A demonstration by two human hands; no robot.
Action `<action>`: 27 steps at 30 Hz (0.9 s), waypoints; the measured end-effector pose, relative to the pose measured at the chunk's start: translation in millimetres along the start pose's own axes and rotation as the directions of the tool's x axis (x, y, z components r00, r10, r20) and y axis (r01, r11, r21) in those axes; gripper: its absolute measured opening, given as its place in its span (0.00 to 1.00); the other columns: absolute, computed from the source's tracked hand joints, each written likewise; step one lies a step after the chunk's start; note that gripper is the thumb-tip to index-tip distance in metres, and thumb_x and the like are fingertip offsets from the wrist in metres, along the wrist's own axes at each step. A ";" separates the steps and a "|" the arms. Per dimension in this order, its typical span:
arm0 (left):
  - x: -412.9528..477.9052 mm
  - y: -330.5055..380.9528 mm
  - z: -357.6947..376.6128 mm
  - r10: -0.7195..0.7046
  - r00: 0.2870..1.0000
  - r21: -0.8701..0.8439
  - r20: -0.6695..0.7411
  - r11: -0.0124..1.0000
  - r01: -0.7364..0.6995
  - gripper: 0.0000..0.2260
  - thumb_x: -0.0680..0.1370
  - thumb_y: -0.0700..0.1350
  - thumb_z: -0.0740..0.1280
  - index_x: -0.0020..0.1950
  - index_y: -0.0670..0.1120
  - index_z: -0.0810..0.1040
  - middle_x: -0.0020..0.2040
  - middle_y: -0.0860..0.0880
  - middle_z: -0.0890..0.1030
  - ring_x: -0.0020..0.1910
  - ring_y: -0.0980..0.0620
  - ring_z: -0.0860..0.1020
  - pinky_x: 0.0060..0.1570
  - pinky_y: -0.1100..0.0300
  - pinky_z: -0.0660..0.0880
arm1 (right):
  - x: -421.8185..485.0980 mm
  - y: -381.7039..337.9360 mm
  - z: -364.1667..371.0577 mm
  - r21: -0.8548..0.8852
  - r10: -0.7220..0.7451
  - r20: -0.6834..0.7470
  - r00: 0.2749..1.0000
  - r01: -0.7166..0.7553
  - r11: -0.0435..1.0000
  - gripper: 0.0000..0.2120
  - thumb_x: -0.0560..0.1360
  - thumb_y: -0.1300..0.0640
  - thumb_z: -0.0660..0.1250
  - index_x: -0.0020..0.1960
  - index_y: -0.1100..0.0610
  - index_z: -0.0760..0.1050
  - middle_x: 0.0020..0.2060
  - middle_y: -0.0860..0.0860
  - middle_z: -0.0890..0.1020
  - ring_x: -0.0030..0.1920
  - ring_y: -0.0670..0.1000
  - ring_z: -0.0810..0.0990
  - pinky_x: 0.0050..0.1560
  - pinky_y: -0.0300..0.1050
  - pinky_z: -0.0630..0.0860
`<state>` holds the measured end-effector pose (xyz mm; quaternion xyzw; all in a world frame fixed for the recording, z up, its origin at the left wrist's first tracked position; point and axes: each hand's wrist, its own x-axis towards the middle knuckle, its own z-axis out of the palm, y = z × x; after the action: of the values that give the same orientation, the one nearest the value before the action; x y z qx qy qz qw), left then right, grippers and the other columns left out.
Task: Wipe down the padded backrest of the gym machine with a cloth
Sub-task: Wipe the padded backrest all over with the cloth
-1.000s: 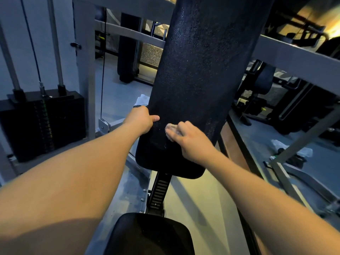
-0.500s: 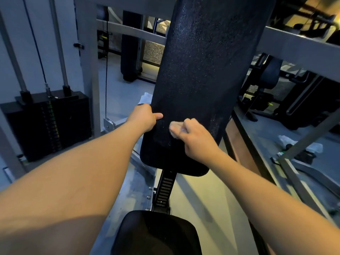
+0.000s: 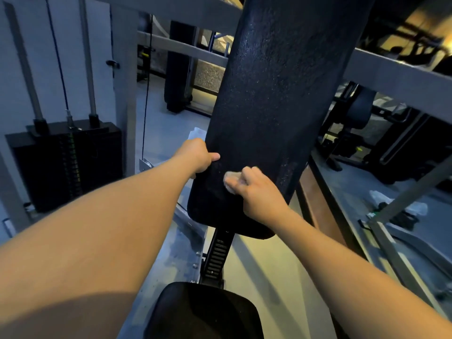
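A tall black padded backrest [image 3: 274, 94] stands upright in front of me, its rounded lower end near the middle of the view. My right hand [image 3: 259, 192] presses a small wadded pale cloth [image 3: 231, 181] against the lower part of the pad. My left hand [image 3: 198, 155] grips the pad's left edge, thumb across the front face and fingers hidden behind. Below, the black seat pad [image 3: 203, 311] shows at the bottom edge.
A black weight stack [image 3: 66, 162] with guide rods and cable stands at the left behind a grey frame post [image 3: 124, 94]. A toothed adjustment rail [image 3: 217, 255] joins seat and backrest. Grey frame bars [image 3: 401, 79] cross at the right, with other machines and white rags [image 3: 415, 206] on the floor.
My right hand and the cloth slid slightly along the lower pad. My left hand kept its grip on the edge. The camera shifted a little.
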<state>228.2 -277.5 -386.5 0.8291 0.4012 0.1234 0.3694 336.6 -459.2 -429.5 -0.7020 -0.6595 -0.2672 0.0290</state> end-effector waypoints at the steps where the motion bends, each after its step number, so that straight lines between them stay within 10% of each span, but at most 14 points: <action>1: -0.5 2.3 -1.8 -0.005 1.000 -0.014 0.016 1.000 0.005 0.22 0.80 0.57 0.68 0.62 0.40 0.76 0.56 0.39 0.79 0.51 0.37 0.80 0.51 0.45 0.81 | 11.5 8.1 -11.0 -0.003 0.083 -0.071 0.994 -0.084 0.996 0.16 0.70 0.69 0.63 0.55 0.56 0.75 0.43 0.53 0.66 0.43 0.56 0.67 0.37 0.53 0.70; 5: -7.1 0.0 -0.9 0.060 0.998 -0.015 -0.028 0.998 -0.060 0.20 0.81 0.58 0.66 0.55 0.40 0.76 0.52 0.40 0.81 0.49 0.40 0.80 0.49 0.50 0.79 | 33.7 19.3 -12.9 0.080 0.352 -0.250 0.902 -0.343 0.936 0.29 0.70 0.73 0.65 0.69 0.58 0.77 0.49 0.59 0.71 0.47 0.57 0.66 0.41 0.45 0.64; 11: -25.2 -37.5 -2.8 0.167 0.983 -0.126 -0.073 0.976 -0.175 0.19 0.79 0.57 0.69 0.57 0.41 0.82 0.53 0.43 0.85 0.54 0.43 0.82 0.58 0.49 0.78 | -5.9 -20.7 25.9 0.094 0.163 -0.107 0.981 -0.153 0.984 0.29 0.70 0.71 0.70 0.70 0.60 0.76 0.48 0.56 0.70 0.44 0.58 0.68 0.41 0.49 0.76; 15: -37.4 -57.9 -1.8 0.128 0.992 0.092 0.012 0.988 -0.128 0.27 0.79 0.56 0.70 0.72 0.42 0.74 0.67 0.44 0.78 0.67 0.43 0.76 0.63 0.53 0.72 | 8.1 -13.5 -1.8 0.043 0.081 -0.015 0.997 -0.080 0.996 0.15 0.71 0.69 0.60 0.53 0.54 0.74 0.44 0.53 0.67 0.43 0.55 0.66 0.36 0.52 0.72; 22: -28.6 -67.8 30.2 0.138 0.988 0.258 0.072 0.954 -0.152 0.17 0.77 0.51 0.74 0.60 0.43 0.81 0.53 0.43 0.83 0.51 0.43 0.80 0.50 0.52 0.78 | 42.1 -23.3 6.5 0.173 0.356 -0.203 0.912 -0.324 0.930 0.29 0.69 0.72 0.66 0.69 0.58 0.77 0.49 0.60 0.72 0.47 0.60 0.70 0.42 0.46 0.68; 27: -24.9 -61.6 41.6 0.082 0.995 0.271 -0.054 0.960 -0.064 0.13 0.76 0.47 0.75 0.39 0.44 0.74 0.44 0.42 0.81 0.49 0.40 0.81 0.44 0.52 0.76 | 4.7 -45.3 31.1 0.133 0.046 -0.037 0.998 -0.041 0.990 0.27 0.67 0.71 0.72 0.65 0.59 0.78 0.44 0.56 0.70 0.41 0.57 0.69 0.35 0.49 0.71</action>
<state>197.6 -292.8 -457.0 0.8814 0.3950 0.1080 0.2354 304.4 -436.9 -468.2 -0.7072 -0.6597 -0.2361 0.0945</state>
